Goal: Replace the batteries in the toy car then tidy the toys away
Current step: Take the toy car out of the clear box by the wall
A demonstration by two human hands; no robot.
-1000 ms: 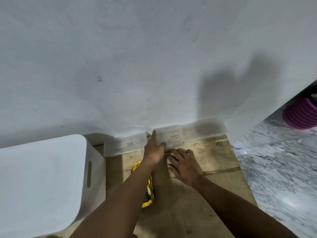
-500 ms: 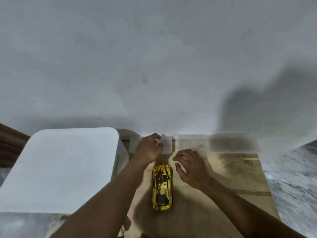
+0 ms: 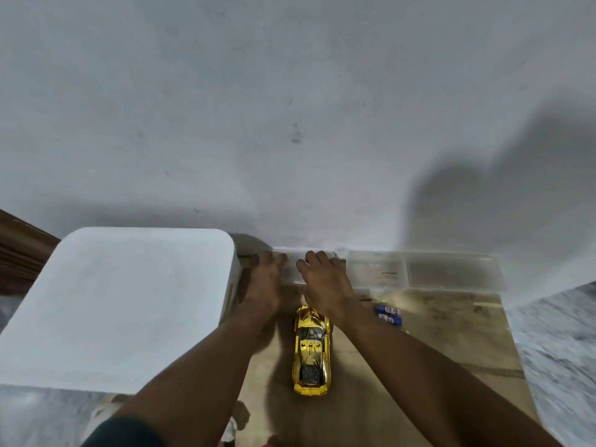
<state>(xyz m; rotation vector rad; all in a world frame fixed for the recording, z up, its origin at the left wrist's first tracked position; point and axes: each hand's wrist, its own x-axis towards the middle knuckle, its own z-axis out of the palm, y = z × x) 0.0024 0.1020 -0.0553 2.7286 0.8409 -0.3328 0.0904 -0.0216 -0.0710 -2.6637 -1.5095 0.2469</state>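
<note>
A shiny gold toy car (image 3: pixel 311 348) lies on the wooden board (image 3: pixel 435 343), its nose pointing at the wall. Both my hands rest on the leftmost of three clear plastic boxes (image 3: pixel 292 269) lined up against the wall. My left hand (image 3: pixel 263 285) covers its left end and my right hand (image 3: pixel 325 282) its right end, fingers curled over the lid. Two blue batteries (image 3: pixel 389 314) lie on the board just right of my right wrist. The image is blurred, so I cannot tell whether the box lid is lifted.
A large white storage bin (image 3: pixel 122 304) stands at the left, touching the board. Two more clear boxes, middle (image 3: pixel 375 271) and right (image 3: pixel 451 271), sit against the white wall (image 3: pixel 290 108). Marble floor (image 3: pixel 561 350) lies to the right.
My view swung left. My right hand moved from the middle clear box to the leftmost one, joining my left hand there. The blue batteries came into sight beside my right wrist.
</note>
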